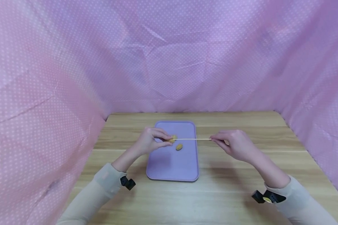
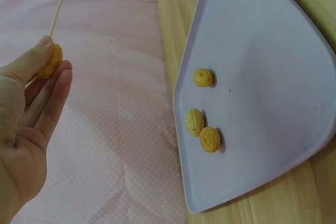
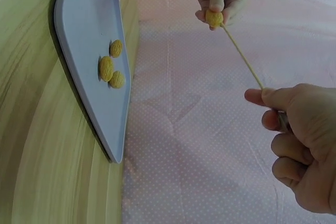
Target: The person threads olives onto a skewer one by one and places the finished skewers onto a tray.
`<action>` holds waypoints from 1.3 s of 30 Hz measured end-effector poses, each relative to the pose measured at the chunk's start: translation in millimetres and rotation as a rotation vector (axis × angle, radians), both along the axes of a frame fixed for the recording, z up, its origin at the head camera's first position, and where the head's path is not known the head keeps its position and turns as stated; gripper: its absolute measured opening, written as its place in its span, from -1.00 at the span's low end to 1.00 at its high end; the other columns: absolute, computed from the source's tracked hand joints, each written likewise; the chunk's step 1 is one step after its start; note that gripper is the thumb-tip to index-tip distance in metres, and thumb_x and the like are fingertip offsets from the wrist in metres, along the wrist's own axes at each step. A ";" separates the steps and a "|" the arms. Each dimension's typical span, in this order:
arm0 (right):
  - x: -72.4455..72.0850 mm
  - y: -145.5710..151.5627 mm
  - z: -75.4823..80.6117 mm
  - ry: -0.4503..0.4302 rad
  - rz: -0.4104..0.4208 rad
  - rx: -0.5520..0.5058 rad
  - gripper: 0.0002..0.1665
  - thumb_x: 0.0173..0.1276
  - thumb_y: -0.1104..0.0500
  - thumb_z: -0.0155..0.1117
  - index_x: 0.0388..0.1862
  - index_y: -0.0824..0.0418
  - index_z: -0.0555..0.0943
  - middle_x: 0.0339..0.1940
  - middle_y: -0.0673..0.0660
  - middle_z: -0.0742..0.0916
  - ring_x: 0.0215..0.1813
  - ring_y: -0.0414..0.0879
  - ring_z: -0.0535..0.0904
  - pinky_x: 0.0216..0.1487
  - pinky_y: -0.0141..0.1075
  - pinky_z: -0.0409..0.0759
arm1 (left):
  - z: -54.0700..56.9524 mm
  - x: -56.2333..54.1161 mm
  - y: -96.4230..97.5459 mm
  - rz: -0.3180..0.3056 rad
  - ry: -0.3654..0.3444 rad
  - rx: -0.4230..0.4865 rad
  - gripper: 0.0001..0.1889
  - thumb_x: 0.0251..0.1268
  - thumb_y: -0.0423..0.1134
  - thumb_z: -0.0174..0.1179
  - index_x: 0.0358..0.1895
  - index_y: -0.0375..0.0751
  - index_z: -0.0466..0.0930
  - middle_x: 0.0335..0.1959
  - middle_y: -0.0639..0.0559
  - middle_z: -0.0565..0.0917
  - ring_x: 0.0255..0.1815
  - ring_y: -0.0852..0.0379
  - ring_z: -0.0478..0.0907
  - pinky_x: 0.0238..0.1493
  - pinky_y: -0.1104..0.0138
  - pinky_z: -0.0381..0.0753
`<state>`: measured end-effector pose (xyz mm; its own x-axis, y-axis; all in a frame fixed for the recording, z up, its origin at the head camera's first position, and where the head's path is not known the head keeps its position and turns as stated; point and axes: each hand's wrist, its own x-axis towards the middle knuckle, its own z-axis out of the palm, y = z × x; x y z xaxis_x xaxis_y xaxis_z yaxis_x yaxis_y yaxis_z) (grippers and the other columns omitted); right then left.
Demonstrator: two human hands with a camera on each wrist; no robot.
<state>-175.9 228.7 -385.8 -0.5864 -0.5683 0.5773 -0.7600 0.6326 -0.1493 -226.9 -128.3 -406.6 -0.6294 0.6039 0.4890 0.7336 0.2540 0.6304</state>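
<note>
Pale sleeves (image 1: pixel 104 181) enter at the lower corners; at centre, the left hand (image 1: pixel 148 140) pinches one yellow ball (image 2: pixel 53 60), the right hand (image 1: pixel 238 145) a thin stick (image 1: pixel 191 139) meeting it, how deep unclear. Three other balls (image 2: pixel 195 123), off the stick, lie on the central lilac tray (image 1: pixel 174 170).

My head view facing forward and down, closer sideways wrist views, both sharing the stick (image 1: pixel 191 139) and tray (image 1: pixel 178 165)
</note>
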 end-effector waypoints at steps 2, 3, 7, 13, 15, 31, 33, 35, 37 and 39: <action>0.4 -1.5 0.9 0.006 0.013 0.001 -0.76 0.19 0.37 0.57 -0.18 0.11 0.87 -0.39 -0.09 0.83 -0.49 -0.39 0.57 -0.50 -0.35 0.59 | 1.3 0.1 2.5 -0.020 0.016 0.004 -0.81 0.09 -0.39 0.62 -0.20 -0.25 0.89 -0.22 -0.10 0.89 -0.23 0.08 0.86 -0.26 0.44 0.82; 0.4 -2.4 1.5 0.006 0.018 0.001 -0.76 0.19 0.37 0.57 -0.19 0.12 0.87 -0.38 -0.08 0.84 -0.47 -0.37 0.62 -0.48 -0.33 0.62 | 2.6 0.3 4.0 -0.029 0.024 0.010 -0.81 0.08 -0.40 0.63 -0.21 -0.24 0.89 -0.22 -0.09 0.89 -0.23 0.08 0.86 -0.26 0.43 0.82; 0.0 -5.6 4.5 -0.001 0.020 0.002 -0.80 0.23 0.36 0.55 -0.21 0.13 0.86 -0.35 -0.05 0.87 -0.38 -0.26 0.76 -0.41 -0.23 0.74 | 7.3 0.2 10.0 -0.054 0.056 0.028 -0.81 0.06 -0.42 0.63 -0.23 -0.26 0.89 -0.22 -0.12 0.89 -0.23 0.05 0.87 -0.26 0.40 0.83; -0.8 -9.7 4.6 -0.027 0.023 0.022 -0.80 0.26 0.37 0.53 -0.21 0.10 0.86 -0.34 -0.09 0.86 -0.37 -0.31 0.74 -0.39 -0.24 0.74 | 5.5 -0.9 14.9 -0.074 0.106 0.035 -0.80 0.02 -0.42 0.64 -0.25 -0.30 0.88 -0.25 -0.19 0.88 -0.23 0.01 0.88 -0.20 0.44 0.83; -1.5 -11.3 3.9 -0.037 0.025 0.028 -0.80 0.27 0.37 0.52 -0.20 0.10 0.86 -0.35 -0.08 0.85 -0.38 -0.33 0.71 -0.39 -0.26 0.72 | 4.4 -1.6 15.4 -0.073 0.133 0.027 -0.80 0.02 -0.41 0.65 -0.25 -0.29 0.88 -0.25 -0.16 0.88 -0.23 0.02 0.88 -0.17 0.47 0.82; -5.4 -20.6 0.7 -0.080 0.017 0.061 -0.87 0.34 0.31 0.50 -0.18 0.12 0.86 -0.39 -0.07 0.83 -0.44 -0.37 0.60 -0.44 -0.30 0.65 | 14.5 0.8 21.6 -0.085 0.115 -0.108 -0.83 0.09 -0.38 0.62 -0.25 -0.29 0.88 -0.27 -0.11 0.87 -0.31 0.10 0.83 -0.24 0.46 0.82; -5.0 -21.9 0.7 -0.087 0.011 0.072 -0.87 0.36 0.29 0.49 -0.17 0.12 0.86 -0.37 -0.05 0.84 -0.42 -0.33 0.66 -0.44 -0.26 0.68 | 15.5 1.1 22.4 -0.089 0.113 -0.117 -0.84 0.09 -0.38 0.62 -0.25 -0.29 0.88 -0.27 -0.10 0.87 -0.32 0.12 0.83 -0.24 0.47 0.81; -4.4 -23.1 0.3 -0.095 0.003 0.084 -0.87 0.38 0.28 0.47 -0.16 0.11 0.86 -0.34 -0.03 0.86 -0.37 -0.29 0.72 -0.41 -0.22 0.72 | 15.6 1.4 23.1 -0.092 0.116 -0.129 -0.84 0.09 -0.39 0.62 -0.25 -0.28 0.88 -0.27 -0.08 0.87 -0.33 0.14 0.82 -0.26 0.44 0.82; -4.2 -24.3 -0.6 -0.104 -0.002 0.092 -0.88 0.39 0.27 0.47 -0.15 0.12 0.86 -0.32 -0.01 0.87 -0.34 -0.24 0.76 -0.38 -0.19 0.74 | 15.3 1.7 23.7 -0.093 0.115 -0.135 -0.84 0.08 -0.40 0.62 -0.25 -0.27 0.88 -0.28 -0.07 0.87 -0.33 0.15 0.82 -0.29 0.37 0.84; -4.2 -25.6 -2.0 -0.109 -0.006 0.098 -0.88 0.39 0.27 0.47 -0.15 0.13 0.86 -0.31 -0.01 0.88 -0.32 -0.21 0.79 -0.37 -0.17 0.76 | 14.9 2.0 24.7 -0.092 0.115 -0.138 -0.84 0.06 -0.42 0.62 -0.26 -0.27 0.88 -0.29 -0.06 0.87 -0.34 0.15 0.81 -0.30 0.31 0.85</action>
